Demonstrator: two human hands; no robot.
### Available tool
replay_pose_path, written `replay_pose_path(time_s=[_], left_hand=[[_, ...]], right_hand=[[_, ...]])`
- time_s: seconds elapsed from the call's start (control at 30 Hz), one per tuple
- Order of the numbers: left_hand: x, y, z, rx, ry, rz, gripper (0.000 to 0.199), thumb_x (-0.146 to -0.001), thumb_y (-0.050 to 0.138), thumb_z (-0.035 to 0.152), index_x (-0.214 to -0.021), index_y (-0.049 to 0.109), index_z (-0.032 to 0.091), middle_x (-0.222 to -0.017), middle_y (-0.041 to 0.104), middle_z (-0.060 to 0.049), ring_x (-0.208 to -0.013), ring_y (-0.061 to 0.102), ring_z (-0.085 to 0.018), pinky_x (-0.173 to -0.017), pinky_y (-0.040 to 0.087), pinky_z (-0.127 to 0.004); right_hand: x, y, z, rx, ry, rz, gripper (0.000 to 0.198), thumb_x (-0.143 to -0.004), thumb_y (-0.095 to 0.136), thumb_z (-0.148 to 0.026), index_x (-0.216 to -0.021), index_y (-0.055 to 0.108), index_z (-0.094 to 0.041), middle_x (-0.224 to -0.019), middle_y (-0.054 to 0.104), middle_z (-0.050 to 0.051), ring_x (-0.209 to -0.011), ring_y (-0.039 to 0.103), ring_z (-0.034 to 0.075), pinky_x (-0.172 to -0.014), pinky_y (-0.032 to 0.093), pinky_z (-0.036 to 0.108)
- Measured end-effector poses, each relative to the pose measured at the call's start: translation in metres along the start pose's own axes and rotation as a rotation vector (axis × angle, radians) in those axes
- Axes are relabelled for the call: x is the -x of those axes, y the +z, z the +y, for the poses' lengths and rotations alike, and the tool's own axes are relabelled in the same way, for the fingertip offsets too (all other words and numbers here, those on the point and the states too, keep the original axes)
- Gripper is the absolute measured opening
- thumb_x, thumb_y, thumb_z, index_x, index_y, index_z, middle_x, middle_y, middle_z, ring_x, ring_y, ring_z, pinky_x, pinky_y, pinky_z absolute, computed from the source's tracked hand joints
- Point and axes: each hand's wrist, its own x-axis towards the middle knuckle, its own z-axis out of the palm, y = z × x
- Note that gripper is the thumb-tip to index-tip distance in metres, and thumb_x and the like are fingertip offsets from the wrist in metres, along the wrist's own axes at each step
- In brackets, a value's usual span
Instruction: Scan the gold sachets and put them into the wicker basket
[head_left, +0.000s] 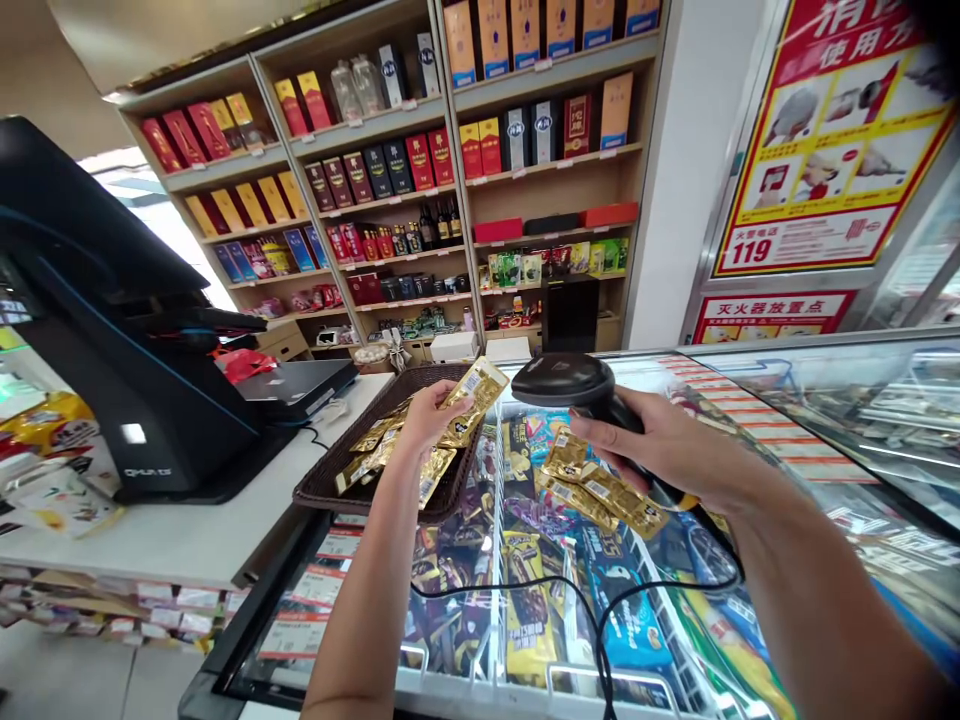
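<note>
Many gold packets (379,445) in basket (330,482), left hand (427,415) holding one.

Two bare forearms, no sleeves, rings or watch; hands (431,415) ungloved.

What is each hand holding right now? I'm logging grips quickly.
Left hand: closed on a gold packet, raised above the basket.
Right hand: closed on the black barcode scanner.
</note>
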Motion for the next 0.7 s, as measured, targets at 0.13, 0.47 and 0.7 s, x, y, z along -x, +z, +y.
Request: replay_pose_path(time_s=[0.13, 0.47, 0.7], left_hand=[[0.000, -0.004, -0.004, -0.017, -0.005, 0.025, 0.039, -0.065, 0.079, 0.048, -0.086, 0.068, 0.017, -0.083, 0.070, -0.001, -0.074, 0.060, -0.015, -0.067, 0.042, -0.024], [-0.001, -0.004, -0.003, 0.002, -0.016, 0.029, 0.039, -0.065, 0.080, 0.046, -0.087, 0.069, 0.016, -0.085, 0.069, -0.001, -0.075, 0.059, -0.015, -0.068, 0.042, -0.023], [-0.010, -0.030, -0.030, -0.473, -0.060, 0.169, 0.027, -0.076, 0.070, 0.041, -0.092, 0.071, 0.020, -0.090, 0.074, -0.003, -0.083, 0.066, -0.021, -0.075, 0.048, -0.028]], right_hand=[[-0.002, 0.006, 0.000, 0.007, 0.009, -0.013, 0.045, -0.075, 0.073, -0.061, -0.085, 0.058, -0.020, -0.053, 0.053, -0.004, -0.040, 0.047, 0.010, -0.040, 0.037, 0.023], [-0.001, 0.010, -0.006, 0.002, 0.026, -0.048, 0.050, -0.077, 0.071, -0.063, -0.096, 0.061, -0.018, -0.052, 0.051, -0.005, -0.040, 0.046, 0.010, -0.040, 0.038, 0.023], [-0.005, 0.005, 0.003, -0.026, 0.025, -0.021, 0.048, -0.077, 0.070, -0.063, -0.089, 0.057, -0.019, -0.056, 0.051, -0.005, -0.040, 0.046, 0.009, -0.041, 0.037, 0.023]])
